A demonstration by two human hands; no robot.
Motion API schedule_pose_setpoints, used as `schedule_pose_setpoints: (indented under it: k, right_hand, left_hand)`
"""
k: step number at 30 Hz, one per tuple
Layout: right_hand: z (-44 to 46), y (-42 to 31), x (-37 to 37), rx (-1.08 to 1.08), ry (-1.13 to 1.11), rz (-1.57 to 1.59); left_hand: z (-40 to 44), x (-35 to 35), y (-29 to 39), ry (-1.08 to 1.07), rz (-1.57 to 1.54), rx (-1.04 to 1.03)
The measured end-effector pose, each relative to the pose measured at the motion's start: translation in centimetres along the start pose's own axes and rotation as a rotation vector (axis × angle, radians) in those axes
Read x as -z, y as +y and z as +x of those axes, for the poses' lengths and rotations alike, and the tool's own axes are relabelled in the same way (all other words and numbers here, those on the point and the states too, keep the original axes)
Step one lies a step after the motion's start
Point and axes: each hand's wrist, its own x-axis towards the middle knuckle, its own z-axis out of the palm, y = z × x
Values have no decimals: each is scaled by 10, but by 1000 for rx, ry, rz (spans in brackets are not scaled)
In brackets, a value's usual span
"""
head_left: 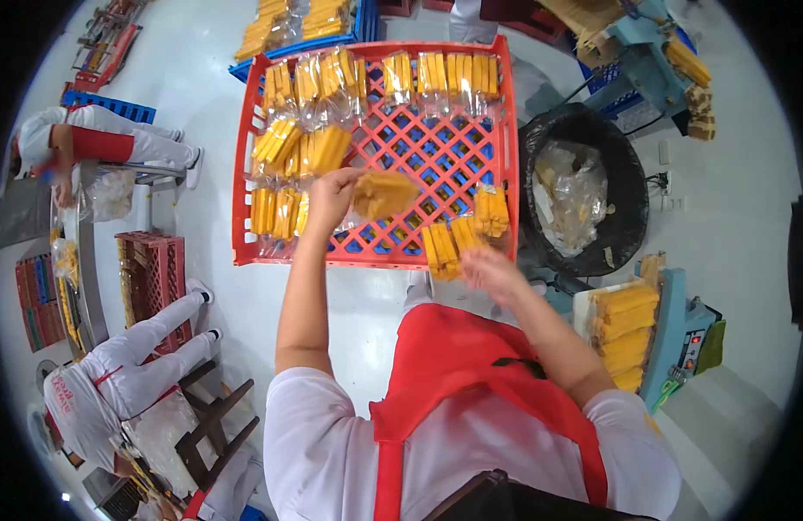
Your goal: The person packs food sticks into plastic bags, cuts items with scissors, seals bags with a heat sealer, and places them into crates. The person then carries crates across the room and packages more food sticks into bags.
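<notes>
Holding a blurred pack of yellow sticks [386, 194] over the red crate [511, 156], the left hand [334, 200], in the head view, has its fingers closed on the pack's left end. The right hand [494, 273], also blurred, is at the crate's near edge, fingers partly curled against the near packs [441, 252]; whether they grip cannot be told. Further bagged packs [310, 80] line the crate's far and left sides. A black-lined bin [629, 174] stands just right of the crate.
</notes>
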Motion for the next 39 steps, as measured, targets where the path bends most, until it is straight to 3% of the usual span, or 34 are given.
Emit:
schedule_pose_setpoints:
  k: [2,3,5,6,8,9,13,15,17,19,20,23,25,27,30,33,35,37,39]
  right_hand:
    - [0,-43,-13,246,85,-117]
    - [-7,-62,-19,263,73,-122]
    - [-28,-96,-36,387,-226,-1]
    - [-42,-108,-45,414,-240,-11]
    - [-71,-126,-58,243,-790,-73]
    - [-85,-131,-64,264,-792,-84]
    - [-125,-129,-85,351,-822,-138]
    - [-127,-118,-87,408,-820,67]
    - [-131,-111,-89,418,-820,147]
    - [-137,-111,-92,434,-823,222]
    - [-143,-114,-94,491,-798,239]
    - [-137,-123,-80,538,-801,258]
    - [-136,-132,-76,584,-815,302]
    - [-141,-139,-81,657,-699,313]
    - [-151,-141,-96,833,-523,190]
    - [-141,-132,-111,1279,-171,-93]
    - [-148,-124,-112,1247,-47,-236]
    - [-152,-125,-107,1427,103,-568]
    - [-176,-139,-94,1520,242,-615]
  left_hand:
    - [-11,39,64,-266,-262,89]
    - [-14,53,85,-252,-253,75]
    - [-16,78,121,-410,-484,27]
    - [-17,89,146,-431,-490,-17]
    - [-14,105,189,-482,-566,5]
    - [-11,109,201,-549,-654,58]
    - [15,114,227,-639,-616,-97]
    - [20,112,241,-591,-649,-206]
    - [32,109,246,-109,-1009,-230]
    - [27,116,250,346,-1038,-363]
    - [21,120,249,446,-1255,-293]
    - [-1,95,220,298,-1288,-358]
    - [-22,60,213,239,-1174,-249]
    - [-52,33,220,223,-1110,-123]
    - [-80,6,232,108,-1024,-152]
    - [-90,-7,244,-63,-863,-238]
    - [-86,-9,253,-114,-1005,-335]
    - [-77,1,240,-224,-1141,-291]
    - [-76,14,232,-459,-1361,-249]
